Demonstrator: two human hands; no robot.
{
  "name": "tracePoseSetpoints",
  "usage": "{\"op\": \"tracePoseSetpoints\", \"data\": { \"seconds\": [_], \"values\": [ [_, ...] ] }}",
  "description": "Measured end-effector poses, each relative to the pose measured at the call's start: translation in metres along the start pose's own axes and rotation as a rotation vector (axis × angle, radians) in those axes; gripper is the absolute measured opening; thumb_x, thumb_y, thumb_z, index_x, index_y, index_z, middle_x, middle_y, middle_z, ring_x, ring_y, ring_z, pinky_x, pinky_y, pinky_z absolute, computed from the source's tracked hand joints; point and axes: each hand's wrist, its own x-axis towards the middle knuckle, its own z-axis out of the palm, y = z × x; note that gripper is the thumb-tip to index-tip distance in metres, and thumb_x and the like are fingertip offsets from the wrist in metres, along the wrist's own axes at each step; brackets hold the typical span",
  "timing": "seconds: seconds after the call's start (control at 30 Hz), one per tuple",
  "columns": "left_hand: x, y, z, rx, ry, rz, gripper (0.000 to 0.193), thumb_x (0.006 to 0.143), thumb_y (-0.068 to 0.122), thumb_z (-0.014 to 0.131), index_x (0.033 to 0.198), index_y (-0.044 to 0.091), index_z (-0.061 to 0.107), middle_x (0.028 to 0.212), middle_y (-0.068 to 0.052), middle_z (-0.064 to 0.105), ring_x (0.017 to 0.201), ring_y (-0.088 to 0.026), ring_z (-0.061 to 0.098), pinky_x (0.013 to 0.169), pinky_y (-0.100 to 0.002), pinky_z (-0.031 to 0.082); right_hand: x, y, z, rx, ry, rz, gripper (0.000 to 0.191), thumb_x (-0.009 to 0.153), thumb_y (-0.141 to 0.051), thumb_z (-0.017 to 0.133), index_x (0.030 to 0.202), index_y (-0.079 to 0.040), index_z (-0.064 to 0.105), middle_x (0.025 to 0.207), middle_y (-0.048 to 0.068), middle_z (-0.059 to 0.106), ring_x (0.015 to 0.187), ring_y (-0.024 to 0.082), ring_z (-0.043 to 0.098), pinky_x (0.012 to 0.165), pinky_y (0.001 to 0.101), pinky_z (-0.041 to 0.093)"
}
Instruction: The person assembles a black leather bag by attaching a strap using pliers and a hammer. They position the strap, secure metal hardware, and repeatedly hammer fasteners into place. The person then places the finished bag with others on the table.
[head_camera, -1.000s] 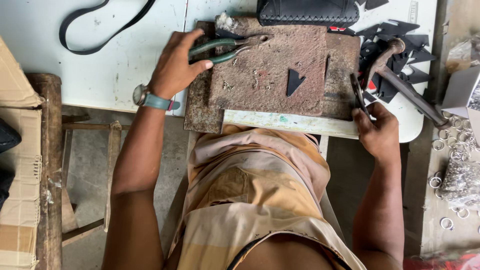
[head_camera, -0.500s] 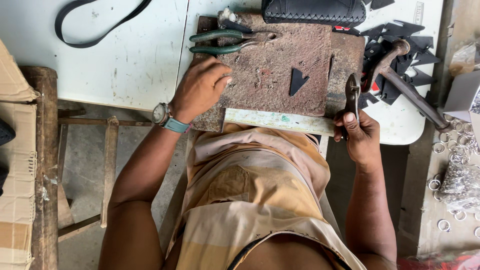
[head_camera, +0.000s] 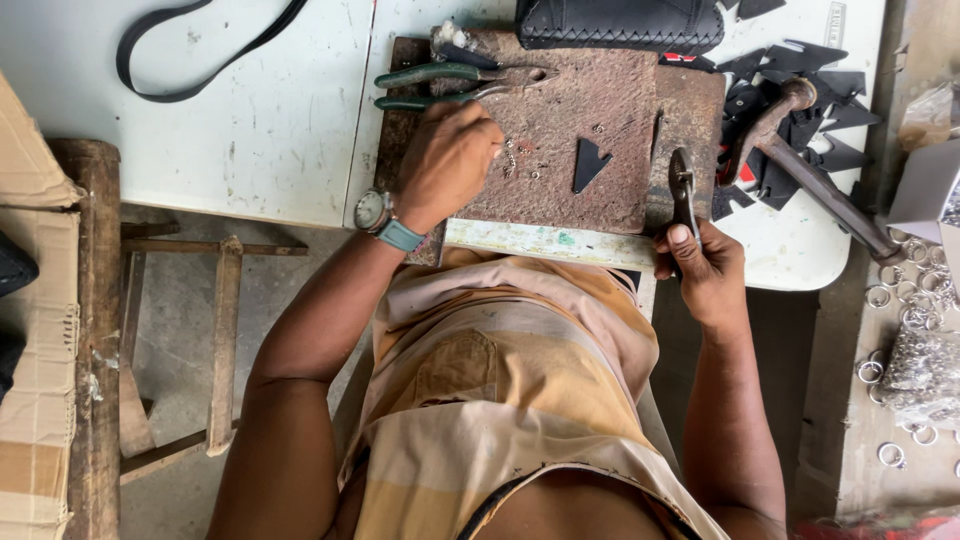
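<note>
Left hand (head_camera: 447, 160): knuckles up, fingers curled down onto the rusty, pitted metal work plate (head_camera: 580, 150), fingertips pinched at a cluster of small silvery metal rings (head_camera: 512, 160) lying on the plate. Whether a ring is actually gripped between the fingertips cannot be told. The left forearm runs up from the lower left, wrist slightly bent, bearing a round wristwatch with a teal strap (head_camera: 385, 220).

Right hand (head_camera: 705, 270): at the near right corner of the plate, fingers closed around the handles of a dark metal hand tool (head_camera: 684, 195), thumb laid along the top. The tool's head points away from the body, resting on the plate's right edge. The right forearm rises almost straight from below.

Green-handled pliers (head_camera: 455, 82): lying on the far side of the plate, just beyond the left hand, jaws towards the right. Small black arrow-shaped leather piece (head_camera: 590, 163): flat on the plate, between the two hands. Black stitched leather item (head_camera: 620, 22): at the far edge of the plate. Rusty hammer with a metal handle (head_camera: 815, 175): on a heap of black leather offcuts (head_camera: 800, 105), to the right of the plate on the worn white tabletop (head_camera: 250, 130). Black looped strap (head_camera: 200, 50): far left on the tabletop.
</note>
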Motion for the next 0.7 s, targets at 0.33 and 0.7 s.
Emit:
{"op": "tracePoseSetpoints", "data": {
  "seconds": [0.33,0.7],
  "values": [
    [0.015,0.012,-0.021,0.162,-0.235,0.066,0.018,0.085,-0.011,0.069,0.079,0.006,0.072,0.073,-0.008,0.062,0.073,-0.020,0.062,0.105,-0.045,0.044,0.000,0.001,0.000,-0.040,-0.018,0.026,0.039,0.106,-0.037,0.064,0.095,0.001,0.067,0.077,0.006,0.066,0.066,0.012,0.062,0.062,0.0260,0.049],
    [0.005,0.034,-0.034,0.080,-0.098,0.285,0.013,0.082,-0.004,0.064,0.084,0.004,0.074,0.094,-0.008,0.067,0.093,-0.029,0.063,0.096,-0.043,0.045,-0.001,0.002,0.002,-0.056,-0.011,0.032,0.038,0.106,-0.037,0.064,0.096,-0.001,0.067,0.076,0.005,0.067,0.067,0.011,0.063,0.062,0.0245,0.047]
  ]
}}
